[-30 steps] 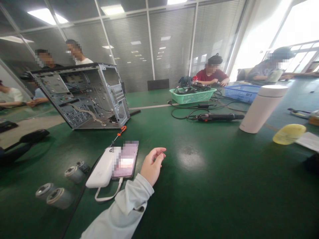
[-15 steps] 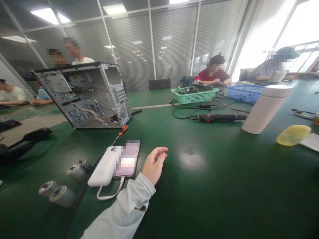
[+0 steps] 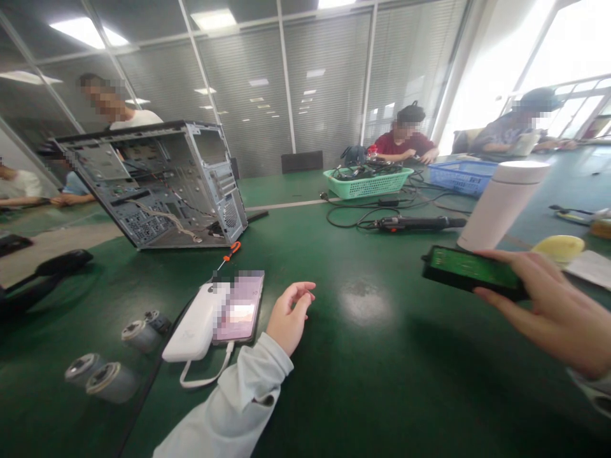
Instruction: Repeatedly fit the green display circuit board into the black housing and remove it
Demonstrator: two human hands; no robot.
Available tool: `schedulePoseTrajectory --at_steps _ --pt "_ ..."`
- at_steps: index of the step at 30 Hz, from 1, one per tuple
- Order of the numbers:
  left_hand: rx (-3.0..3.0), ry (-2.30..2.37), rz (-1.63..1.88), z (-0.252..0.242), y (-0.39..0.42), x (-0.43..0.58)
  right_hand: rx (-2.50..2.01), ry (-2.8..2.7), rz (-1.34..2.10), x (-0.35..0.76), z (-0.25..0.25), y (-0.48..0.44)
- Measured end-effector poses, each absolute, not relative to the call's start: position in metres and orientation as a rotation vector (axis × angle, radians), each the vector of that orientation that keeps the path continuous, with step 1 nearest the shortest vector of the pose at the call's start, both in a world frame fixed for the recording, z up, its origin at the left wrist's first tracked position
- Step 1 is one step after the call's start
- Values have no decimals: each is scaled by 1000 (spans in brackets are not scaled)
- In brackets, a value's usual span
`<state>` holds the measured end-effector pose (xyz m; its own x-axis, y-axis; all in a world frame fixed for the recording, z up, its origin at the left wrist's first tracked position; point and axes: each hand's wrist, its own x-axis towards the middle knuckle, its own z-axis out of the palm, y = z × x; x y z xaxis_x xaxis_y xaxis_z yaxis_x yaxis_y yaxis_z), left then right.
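Note:
My right hand (image 3: 568,312) comes in from the right edge and grips a black case with a green circuit board (image 3: 472,270) in it. Thumb below and fingers above pinch its right end, and the case is held up over the table. My left hand (image 3: 289,316) rests on the green table, fingers loosely curled with a gap to the thumb and nothing in them. Just left of it lies a phone (image 3: 241,312) with its screen lit. Against the phone is a white power bank (image 3: 193,327), with a short white cable (image 3: 210,383) looping between them.
An opened computer case (image 3: 162,191) stands at the back left, an orange-handled screwdriver (image 3: 232,250) before it. Several metal cylinders (image 3: 112,381) sit at the left. Farther back are a green basket (image 3: 370,184), a blue basket (image 3: 463,175), a black electric screwdriver (image 3: 415,223) and a pale flask (image 3: 501,203).
My right hand has come into view from the right, holding the black case with the circuit board. My left hand stays curled on the table. The view has shifted slightly.

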<state>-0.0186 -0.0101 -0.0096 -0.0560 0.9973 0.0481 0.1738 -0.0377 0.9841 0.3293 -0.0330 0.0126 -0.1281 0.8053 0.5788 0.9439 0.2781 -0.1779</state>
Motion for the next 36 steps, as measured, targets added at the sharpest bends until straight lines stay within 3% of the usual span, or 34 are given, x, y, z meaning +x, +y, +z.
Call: schedulePoseTrajectory --at_steps 7,15,23,28,33,36 --pt "1271 1331 1284 -10 -6 -23 -1073 -2114 30 188 28 -31" --pt "1313 1408 1302 -11 -3 -25 -1020 -1998 542 155 -15 -28" --pt "1306 1435 1291 -12 -2 -26 -1067 -1377 1722 156 -7 -22" --pt "1322 1415 1246 -4 -7 -24 -1155 -930 2167 156 9 -23" --pt "1365 1363 1237 -7 -6 -25 -1132 -889 2250 159 14 -21" --pt "1282 1305 1292 -8 -4 -27 -1123 -1005 2102 161 7 -19"
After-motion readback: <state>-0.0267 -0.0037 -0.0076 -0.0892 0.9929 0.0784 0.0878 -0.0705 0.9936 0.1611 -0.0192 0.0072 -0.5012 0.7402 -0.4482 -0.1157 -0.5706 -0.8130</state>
